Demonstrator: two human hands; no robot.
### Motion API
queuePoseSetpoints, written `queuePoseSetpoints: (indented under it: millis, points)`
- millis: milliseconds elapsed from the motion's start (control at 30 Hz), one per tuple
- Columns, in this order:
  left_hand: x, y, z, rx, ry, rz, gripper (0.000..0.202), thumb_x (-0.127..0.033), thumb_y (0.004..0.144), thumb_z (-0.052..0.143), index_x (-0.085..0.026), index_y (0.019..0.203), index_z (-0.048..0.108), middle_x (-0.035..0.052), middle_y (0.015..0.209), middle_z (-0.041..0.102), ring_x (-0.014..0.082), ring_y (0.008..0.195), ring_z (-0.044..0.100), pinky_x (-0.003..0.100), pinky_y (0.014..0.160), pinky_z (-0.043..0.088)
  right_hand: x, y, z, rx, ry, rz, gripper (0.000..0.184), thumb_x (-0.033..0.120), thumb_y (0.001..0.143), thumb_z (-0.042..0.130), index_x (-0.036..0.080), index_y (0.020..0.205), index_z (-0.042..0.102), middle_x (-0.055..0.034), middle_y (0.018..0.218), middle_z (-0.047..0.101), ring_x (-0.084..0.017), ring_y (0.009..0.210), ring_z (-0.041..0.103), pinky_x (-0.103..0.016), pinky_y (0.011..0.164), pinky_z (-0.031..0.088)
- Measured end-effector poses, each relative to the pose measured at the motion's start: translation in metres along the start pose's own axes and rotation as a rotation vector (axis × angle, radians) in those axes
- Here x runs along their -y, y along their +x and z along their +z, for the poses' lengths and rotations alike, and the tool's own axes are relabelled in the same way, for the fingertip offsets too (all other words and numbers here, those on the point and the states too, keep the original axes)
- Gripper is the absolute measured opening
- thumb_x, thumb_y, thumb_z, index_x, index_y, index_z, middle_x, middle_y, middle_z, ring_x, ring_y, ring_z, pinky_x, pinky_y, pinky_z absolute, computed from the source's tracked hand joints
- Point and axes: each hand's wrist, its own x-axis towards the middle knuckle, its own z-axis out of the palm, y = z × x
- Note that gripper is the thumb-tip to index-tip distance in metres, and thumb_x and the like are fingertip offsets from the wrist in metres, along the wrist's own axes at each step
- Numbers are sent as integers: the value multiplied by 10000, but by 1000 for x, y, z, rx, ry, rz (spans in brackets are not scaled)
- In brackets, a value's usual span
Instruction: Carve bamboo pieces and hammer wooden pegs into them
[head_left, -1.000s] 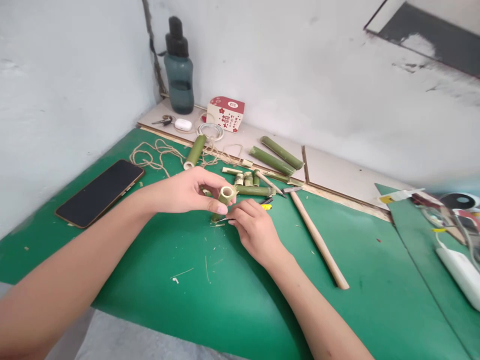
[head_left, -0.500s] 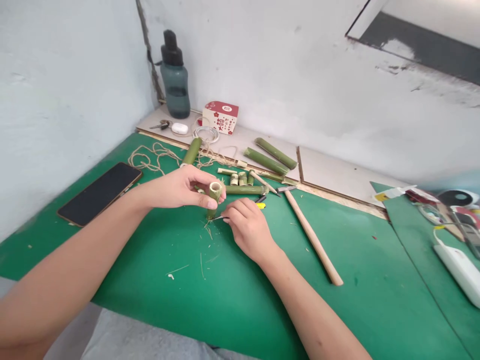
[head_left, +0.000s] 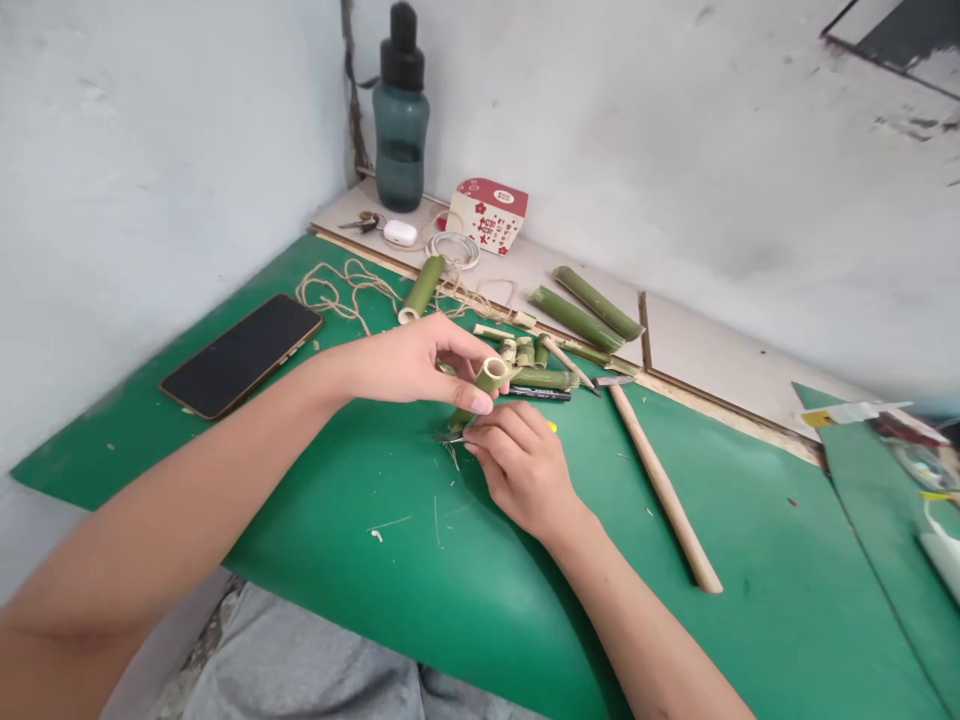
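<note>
A short bamboo tube (head_left: 482, 387) is pinched, tilted, by the closed left hand (head_left: 409, 362) above the green mat (head_left: 315, 500), so that its lower end meets the thin blade (head_left: 450, 437) gripped by the right hand (head_left: 525, 470).

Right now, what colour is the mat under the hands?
Green mat, plain in the head view.

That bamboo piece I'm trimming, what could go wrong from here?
The left hand pinches the bamboo piece just above the thin blade in the right hand; a slip could nick the left thumb. The piece stands tilted on the green mat, so it may skid.
</note>
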Motion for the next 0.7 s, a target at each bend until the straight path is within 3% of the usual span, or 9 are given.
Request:
queuePoseSetpoints:
  millis: [133,400,700]
  points:
    - [-1,0,0,-2,-14,-6,159,-281,830,775,-149,920,770,42,905,717,145,818,637,250,748,531,3,0,0,41,-4,-23,145,96,984,576,222,1028,634,-54,986,739,-214,898,576,-381,781,492]
    - [1,0,1,-12,-13,-26,225,-325,822,792,-154,968,771,46,929,718,152,816,652,256,745,533,-9,-6,-17,-49,13,83,153,120,976,605,237,1067,640,-75,1003,712,-220,881,587,-388,776,520]
    - [1,1,0,-13,-3,-42,160,-279,815,793,-154,906,748,17,879,692,132,786,640,236,718,512,-9,-5,-9,-23,-8,46,144,106,973,608,229,1038,645,-71,988,724,-219,870,582,-380,768,519]
